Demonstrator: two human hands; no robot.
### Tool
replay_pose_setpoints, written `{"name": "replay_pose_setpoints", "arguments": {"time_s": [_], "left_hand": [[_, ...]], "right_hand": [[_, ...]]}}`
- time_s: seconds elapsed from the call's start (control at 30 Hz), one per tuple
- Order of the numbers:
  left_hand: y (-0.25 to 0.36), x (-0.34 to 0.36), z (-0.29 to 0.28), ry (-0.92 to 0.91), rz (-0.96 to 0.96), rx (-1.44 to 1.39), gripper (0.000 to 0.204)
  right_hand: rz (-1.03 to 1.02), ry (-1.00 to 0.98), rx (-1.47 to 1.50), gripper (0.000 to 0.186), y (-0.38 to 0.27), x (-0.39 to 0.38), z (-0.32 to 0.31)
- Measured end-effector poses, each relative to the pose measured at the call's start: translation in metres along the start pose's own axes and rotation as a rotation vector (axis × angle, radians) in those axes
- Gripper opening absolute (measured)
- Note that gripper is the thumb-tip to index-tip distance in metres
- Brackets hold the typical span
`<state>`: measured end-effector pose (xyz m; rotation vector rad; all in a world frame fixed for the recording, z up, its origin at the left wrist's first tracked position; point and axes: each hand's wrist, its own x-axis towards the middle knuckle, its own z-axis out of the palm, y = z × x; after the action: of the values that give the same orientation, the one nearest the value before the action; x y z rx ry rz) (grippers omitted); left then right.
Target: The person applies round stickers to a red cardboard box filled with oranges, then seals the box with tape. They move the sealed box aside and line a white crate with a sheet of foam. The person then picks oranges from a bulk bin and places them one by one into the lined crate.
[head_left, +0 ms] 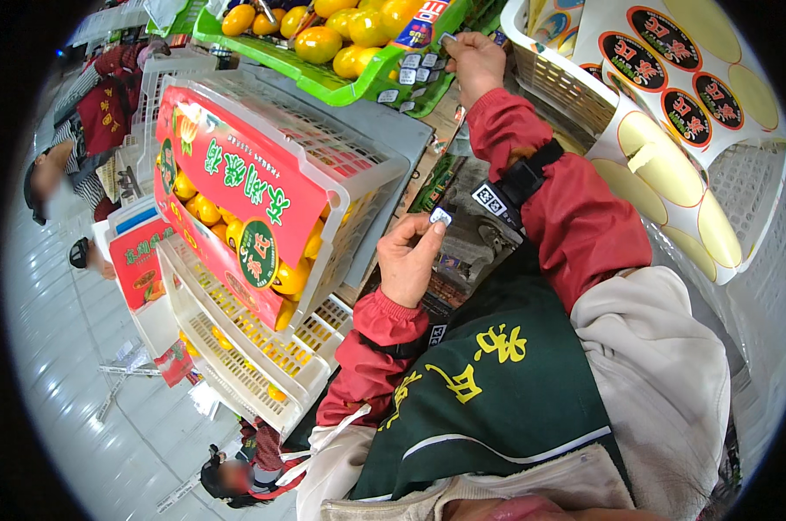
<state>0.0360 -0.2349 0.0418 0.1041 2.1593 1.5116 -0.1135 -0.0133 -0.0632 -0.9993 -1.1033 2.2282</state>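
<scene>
My left hand (405, 262) is closed in a pinch on a small white sticker (441, 216), held in front of my dark green apron. Farther off, my right hand (478, 66) reaches to the corner of a bright green crate (336, 94). Its thumb and forefinger are pressed together on another small pale sticker (448, 39). Several small white stickers (410, 69) cling to that end of the crate, just left of my right fingers. Inside the crate lie yellow-orange citrus fruits (318, 44), some in clear wrap.
Left of my hands stands a white plastic basket (377, 159) of citrus with a red printed card (237, 165). Stacked cream crates (237, 352) are below it. On the right, sheets of round black and yellow labels (667, 174) hang over a white basket (575, 82). Co-workers (98, 122) are at far left.
</scene>
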Motion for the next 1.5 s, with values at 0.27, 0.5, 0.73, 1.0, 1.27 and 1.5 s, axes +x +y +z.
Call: {"name": "replay_pose_setpoints", "arguments": {"time_s": [0.27, 0.5, 0.73, 1.0, 1.27, 1.5], "left_hand": [[-0.004, -0.014, -0.013, 0.047, -0.022, -0.17, 0.01], [-0.016, -0.011, -0.034, 0.353, -0.013, -0.192, 0.018], [-0.028, 0.015, -0.02, 0.431, 0.337, 0.233, 0.021], [-0.025, 0.029, -0.014, 0.447, 0.147, 0.107, 0.024], [-0.031, 0.032, -0.012, 0.447, 0.141, -0.025, 0.022], [-0.03, 0.025, -0.016, 0.391, 0.038, -0.088, 0.028]], "right_hand": [[-0.137, 0.09, -0.471, 0.043, -0.005, 0.003, -0.024], [0.204, -0.811, -0.353, 0.008, 0.009, -0.119, -0.053], [0.146, -0.909, -0.35, 0.011, 0.025, -0.145, -0.034], [-0.1, -0.818, -0.363, 0.015, 0.031, -0.14, -0.023], [-0.169, -0.853, -0.452, 0.017, 0.033, -0.141, -0.014], [-0.633, -0.895, -0.714, 0.027, 0.029, -0.118, -0.013]]}}
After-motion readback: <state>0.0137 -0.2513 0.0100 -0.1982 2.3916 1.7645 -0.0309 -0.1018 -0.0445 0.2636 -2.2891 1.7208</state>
